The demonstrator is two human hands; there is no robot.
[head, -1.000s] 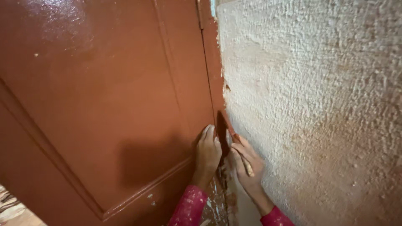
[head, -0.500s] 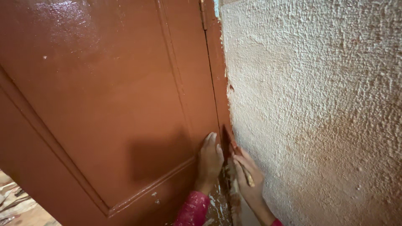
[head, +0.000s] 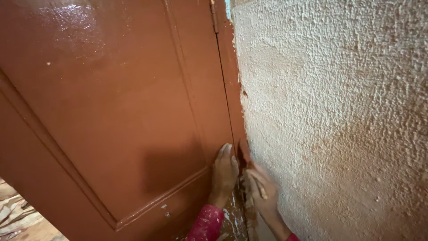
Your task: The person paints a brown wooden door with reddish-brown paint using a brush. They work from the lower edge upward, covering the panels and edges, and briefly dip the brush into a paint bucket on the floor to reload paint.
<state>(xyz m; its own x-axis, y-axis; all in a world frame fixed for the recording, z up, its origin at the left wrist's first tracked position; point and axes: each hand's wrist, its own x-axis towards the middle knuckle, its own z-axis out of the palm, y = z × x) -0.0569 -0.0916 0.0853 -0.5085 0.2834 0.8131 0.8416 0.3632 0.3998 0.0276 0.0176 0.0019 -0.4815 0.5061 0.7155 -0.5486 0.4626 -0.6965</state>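
A glossy red-brown panelled door [head: 116,107] fills the left of the view, with its painted frame strip [head: 232,89] running down beside a rough cream plaster wall [head: 339,116]. My left hand [head: 224,172] lies flat against the door's edge, fingers pointing up. My right hand [head: 262,189] is closed around a paintbrush [head: 256,183] with a pale handle, its dark bristles against the lower frame strip next to my left hand. Both wrists show pink sleeves.
A hinge [head: 215,18] sits at the top of the door edge. Red-brown paint smears mark the wall along the frame. The lower frame below my hands looks patchy and worn. A bit of floor with debris [head: 18,214] shows at bottom left.
The view has shifted so my hands sit lower in the picture. My right hand with the brush has moved slightly down along the frame; my left hand stays pressed on the door.
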